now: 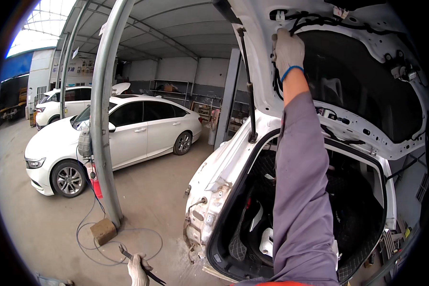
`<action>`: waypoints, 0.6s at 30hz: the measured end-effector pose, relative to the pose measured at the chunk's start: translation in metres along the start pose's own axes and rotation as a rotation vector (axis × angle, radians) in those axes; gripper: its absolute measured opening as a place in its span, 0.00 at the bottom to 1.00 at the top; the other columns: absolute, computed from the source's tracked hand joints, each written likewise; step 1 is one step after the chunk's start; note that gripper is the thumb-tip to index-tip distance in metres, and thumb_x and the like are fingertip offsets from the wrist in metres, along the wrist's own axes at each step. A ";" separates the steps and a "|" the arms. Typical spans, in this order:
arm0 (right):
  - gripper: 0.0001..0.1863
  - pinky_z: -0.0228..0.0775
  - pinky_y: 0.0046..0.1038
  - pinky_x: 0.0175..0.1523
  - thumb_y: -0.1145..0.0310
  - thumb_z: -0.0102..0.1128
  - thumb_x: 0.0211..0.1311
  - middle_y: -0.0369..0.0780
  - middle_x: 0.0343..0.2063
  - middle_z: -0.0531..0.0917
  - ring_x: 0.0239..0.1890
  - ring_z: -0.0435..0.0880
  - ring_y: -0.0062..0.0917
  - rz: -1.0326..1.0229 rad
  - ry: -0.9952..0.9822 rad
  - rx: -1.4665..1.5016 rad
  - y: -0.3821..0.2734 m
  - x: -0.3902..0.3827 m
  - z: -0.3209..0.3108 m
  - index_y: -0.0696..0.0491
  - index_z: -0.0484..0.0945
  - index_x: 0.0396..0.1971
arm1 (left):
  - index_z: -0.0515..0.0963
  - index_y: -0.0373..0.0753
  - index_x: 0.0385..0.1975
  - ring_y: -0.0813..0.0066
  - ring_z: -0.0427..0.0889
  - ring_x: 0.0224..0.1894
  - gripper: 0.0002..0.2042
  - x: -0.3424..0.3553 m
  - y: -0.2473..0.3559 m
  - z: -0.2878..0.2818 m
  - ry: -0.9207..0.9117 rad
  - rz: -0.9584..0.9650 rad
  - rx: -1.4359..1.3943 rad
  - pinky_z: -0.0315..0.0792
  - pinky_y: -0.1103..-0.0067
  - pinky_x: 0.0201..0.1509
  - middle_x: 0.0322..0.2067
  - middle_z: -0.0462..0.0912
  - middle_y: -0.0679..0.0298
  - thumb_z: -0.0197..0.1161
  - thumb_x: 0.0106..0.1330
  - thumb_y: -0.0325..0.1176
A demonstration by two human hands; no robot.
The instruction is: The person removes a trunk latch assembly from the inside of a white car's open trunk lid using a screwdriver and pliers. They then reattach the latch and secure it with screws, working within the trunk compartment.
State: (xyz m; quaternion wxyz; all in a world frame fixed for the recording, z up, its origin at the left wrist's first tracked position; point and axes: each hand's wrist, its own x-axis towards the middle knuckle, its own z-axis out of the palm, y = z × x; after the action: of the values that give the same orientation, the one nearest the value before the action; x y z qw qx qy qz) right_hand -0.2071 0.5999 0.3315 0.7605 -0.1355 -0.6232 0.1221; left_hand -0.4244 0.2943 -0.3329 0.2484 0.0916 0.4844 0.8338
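Observation:
My right arm, in a grey sleeve, reaches up to the raised white tailgate [267,62] of a car. At its upper left edge my right hand [289,50], in a white glove with a blue cuff, is closed around a black wiring harness [314,20]; the fingertips are partly hidden. A white connector piece [280,15] sits just above the fingers. Low on the left, my gloved left hand [137,270] is closed on pliers [153,277] with dark handles, their jaws pointing up and left. A black gas strut [249,90] props the tailgate.
Below the tailgate lies the open boot with its black rubber seal [238,209]. A metal post [102,109] stands at left, with a brown block [103,231] and a looping cable [159,238] at its foot. White cars, including a sedan [143,119], are parked behind.

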 end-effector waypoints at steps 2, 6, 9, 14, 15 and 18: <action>0.17 0.63 0.30 0.19 0.56 0.56 0.61 0.35 0.16 0.75 0.14 0.72 0.23 0.015 -0.016 -0.074 -0.012 -0.019 -0.018 0.54 0.78 0.22 | 0.75 0.35 0.35 0.76 0.66 0.12 0.13 0.001 -0.002 -0.002 -0.018 0.011 0.007 0.69 0.78 0.17 0.12 0.67 0.67 0.50 0.71 0.39; 0.17 0.74 0.36 0.41 0.55 0.51 0.62 0.43 0.24 0.84 0.31 0.83 0.37 -0.388 0.203 -0.772 -0.007 -0.001 -0.052 0.53 0.83 0.31 | 0.76 0.33 0.38 0.72 0.74 0.18 0.17 0.002 -0.003 -0.027 -0.054 -0.039 0.087 0.75 0.74 0.24 0.17 0.74 0.65 0.49 0.74 0.43; 0.20 0.71 0.41 0.54 0.56 0.46 0.64 0.49 0.38 0.85 0.46 0.82 0.46 -0.612 0.279 -0.792 -0.011 0.002 -0.068 0.53 0.84 0.37 | 0.77 0.34 0.39 0.79 0.64 0.16 0.12 -0.018 0.021 -0.005 -0.010 -0.032 0.111 0.64 0.80 0.22 0.15 0.66 0.69 0.50 0.75 0.36; 0.18 0.71 0.43 0.55 0.59 0.47 0.61 0.48 0.41 0.85 0.47 0.81 0.47 -0.591 -0.069 -0.537 -0.017 -0.011 -0.084 0.51 0.83 0.40 | 0.76 0.32 0.41 0.79 0.62 0.16 0.12 -0.028 0.025 -0.004 0.025 -0.104 0.121 0.62 0.79 0.20 0.15 0.65 0.70 0.50 0.75 0.36; 0.19 0.71 0.44 0.54 0.59 0.46 0.61 0.49 0.40 0.85 0.46 0.81 0.49 -0.591 -0.014 -0.620 -0.021 -0.017 -0.079 0.52 0.83 0.39 | 0.76 0.32 0.41 0.79 0.62 0.15 0.12 -0.029 0.023 -0.007 0.025 -0.111 0.129 0.62 0.79 0.20 0.15 0.64 0.70 0.50 0.75 0.36; 0.21 0.70 0.45 0.54 0.57 0.44 0.61 0.53 0.40 0.84 0.47 0.80 0.51 -0.444 -0.076 -0.412 -0.019 -0.025 -0.067 0.55 0.82 0.38 | 0.76 0.32 0.43 0.79 0.61 0.15 0.14 -0.031 0.014 -0.016 0.024 -0.119 0.147 0.63 0.80 0.20 0.16 0.64 0.70 0.50 0.76 0.37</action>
State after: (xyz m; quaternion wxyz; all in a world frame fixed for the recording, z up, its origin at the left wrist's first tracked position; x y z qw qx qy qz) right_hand -0.1459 0.5698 0.3030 0.7012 -0.1427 -0.6773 -0.1709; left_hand -0.4084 0.2611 -0.3264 0.2843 0.0707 0.5518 0.7808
